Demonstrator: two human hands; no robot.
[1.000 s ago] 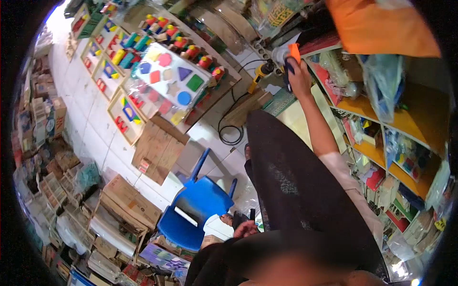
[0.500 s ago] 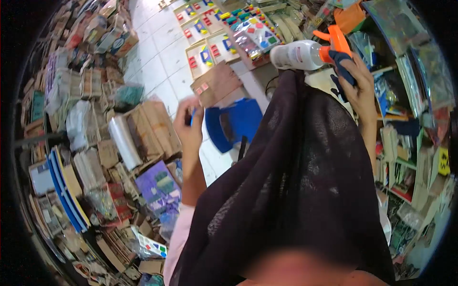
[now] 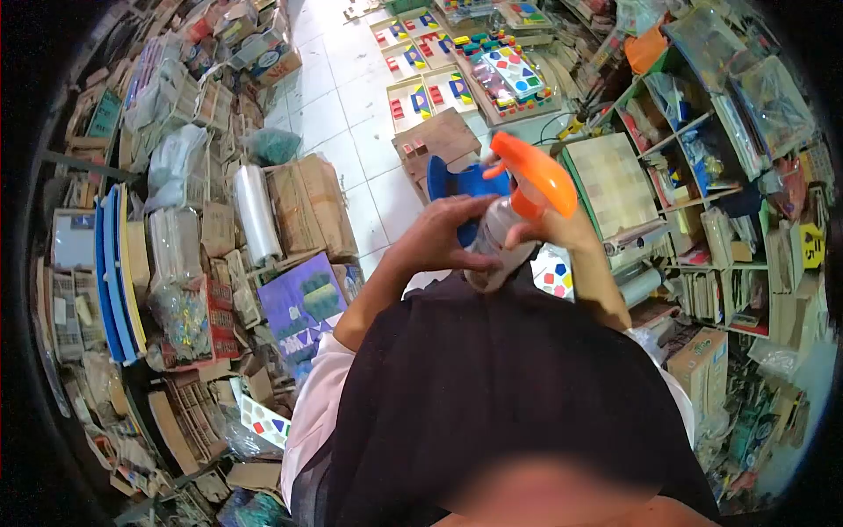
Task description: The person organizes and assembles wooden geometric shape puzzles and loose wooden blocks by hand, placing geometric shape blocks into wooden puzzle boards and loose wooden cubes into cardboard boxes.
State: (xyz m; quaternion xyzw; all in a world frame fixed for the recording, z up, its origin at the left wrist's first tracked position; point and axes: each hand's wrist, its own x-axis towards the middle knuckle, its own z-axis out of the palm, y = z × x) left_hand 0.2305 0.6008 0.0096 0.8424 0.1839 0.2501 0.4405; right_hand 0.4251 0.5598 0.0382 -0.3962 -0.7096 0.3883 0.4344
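Note:
A clear spray bottle (image 3: 492,237) with an orange trigger head (image 3: 531,176) is held upright, slightly tilted, in front of my chest. My left hand (image 3: 448,235) wraps its left side, thumb low on the bottle. My right hand (image 3: 558,235) grips it from the right, just under the trigger head, with the thumb across the front. Some fingers of both hands are hidden behind the bottle. Directly beyond my hands stands a blue plastic chair (image 3: 443,180), partly covered by them. Black cloth (image 3: 518,378) hangs over my chest below the bottle.
Wooden trays (image 3: 406,105) of coloured blocks lie on the tiled floor (image 3: 351,158) ahead, near a brown board (image 3: 430,140). To the right is a shelf (image 3: 702,123) packed with goods. Boxes (image 3: 312,206) and a plastic roll (image 3: 256,211) crowd the left.
My right hand has brought the spray bottle from the far right to in front of my chest. My left hand has moved right onto it. The dark cloth beside the bottle no longer shows.

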